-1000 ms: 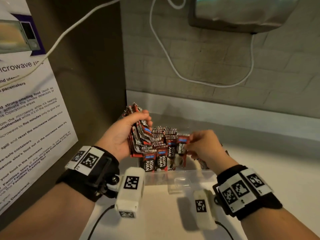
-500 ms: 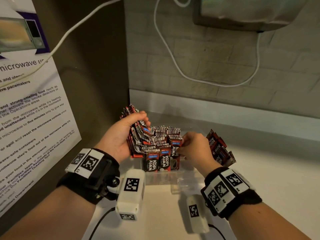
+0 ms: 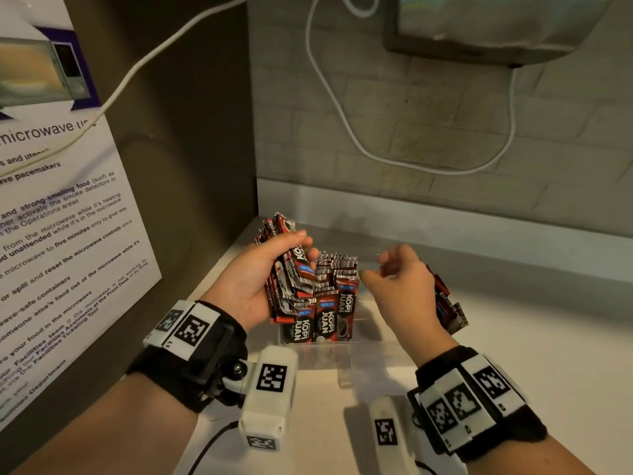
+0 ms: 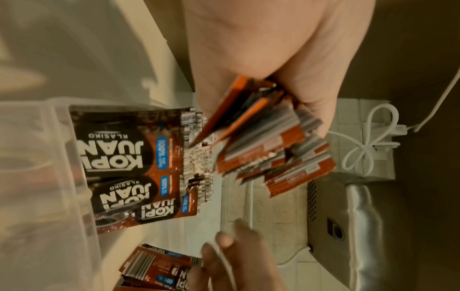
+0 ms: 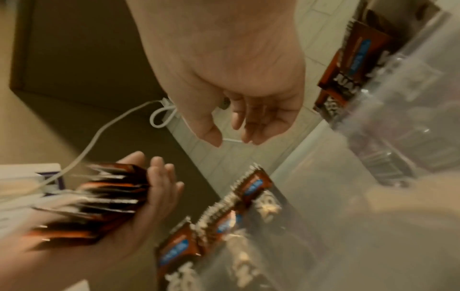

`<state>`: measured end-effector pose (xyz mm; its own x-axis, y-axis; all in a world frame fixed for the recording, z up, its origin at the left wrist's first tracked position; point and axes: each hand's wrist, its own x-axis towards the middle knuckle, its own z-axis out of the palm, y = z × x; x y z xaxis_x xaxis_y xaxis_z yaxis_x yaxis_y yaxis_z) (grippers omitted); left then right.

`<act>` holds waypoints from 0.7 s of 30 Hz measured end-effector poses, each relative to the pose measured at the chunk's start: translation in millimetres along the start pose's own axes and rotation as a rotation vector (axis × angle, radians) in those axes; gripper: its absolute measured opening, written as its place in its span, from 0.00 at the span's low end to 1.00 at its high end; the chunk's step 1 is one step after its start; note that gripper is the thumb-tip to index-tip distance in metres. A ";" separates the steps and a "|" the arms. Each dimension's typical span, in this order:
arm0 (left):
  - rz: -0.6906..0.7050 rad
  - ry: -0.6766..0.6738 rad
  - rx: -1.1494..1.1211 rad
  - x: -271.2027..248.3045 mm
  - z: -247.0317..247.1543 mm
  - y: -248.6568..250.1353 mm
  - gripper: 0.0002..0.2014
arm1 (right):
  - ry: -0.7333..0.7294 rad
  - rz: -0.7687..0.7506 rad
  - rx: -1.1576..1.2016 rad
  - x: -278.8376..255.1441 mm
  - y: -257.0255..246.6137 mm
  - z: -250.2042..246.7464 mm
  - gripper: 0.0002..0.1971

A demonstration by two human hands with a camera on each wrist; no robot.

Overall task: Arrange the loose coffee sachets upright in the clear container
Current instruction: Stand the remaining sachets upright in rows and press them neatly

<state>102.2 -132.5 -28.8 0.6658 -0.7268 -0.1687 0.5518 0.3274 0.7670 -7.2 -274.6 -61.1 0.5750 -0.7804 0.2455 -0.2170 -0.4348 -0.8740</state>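
Note:
My left hand (image 3: 263,275) grips a thick bundle of red-and-black Kopi Juan sachets (image 3: 291,279) just left of the clear container (image 3: 373,347); the left wrist view shows the same bundle (image 4: 268,149) fanned out under my palm. Several sachets (image 3: 332,303) stand upright in rows inside the container's left part. My right hand (image 3: 394,275) hovers above the container's right part, fingers loosely curled and holding nothing, as the right wrist view (image 5: 231,135) confirms. A small pile of loose sachets (image 3: 448,303) lies on the counter behind my right hand.
The white counter (image 3: 531,337) runs to a tiled wall at the back. A dark side panel with a microwave notice (image 3: 61,234) stands at the left. A white cable (image 3: 342,108) hangs down the wall under a metal appliance (image 3: 496,25).
My right hand has let go of the sachet it set into the container and lifted up and to the right, now empty. The left hand keeps its bundle.

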 end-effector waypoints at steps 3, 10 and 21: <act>0.146 -0.031 -0.074 1.0 5.6 -7.1 0.29 | -0.211 0.033 0.248 -13.3 -27.4 -2.7 0.12; 0.330 -0.022 0.101 1.4 24.7 -20.2 0.14 | -0.642 0.108 0.204 -26.7 -47.9 12.1 0.30; 0.324 -0.103 0.060 2.6 24.5 -12.7 0.37 | -0.482 -0.018 0.305 -13.0 -54.1 -3.3 0.16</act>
<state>84.6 -153.3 -23.9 0.7458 -0.6490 0.1506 0.2875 0.5175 0.8059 -5.5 -242.4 -15.6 0.8869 -0.4498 0.1050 -0.0071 -0.2406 -0.9706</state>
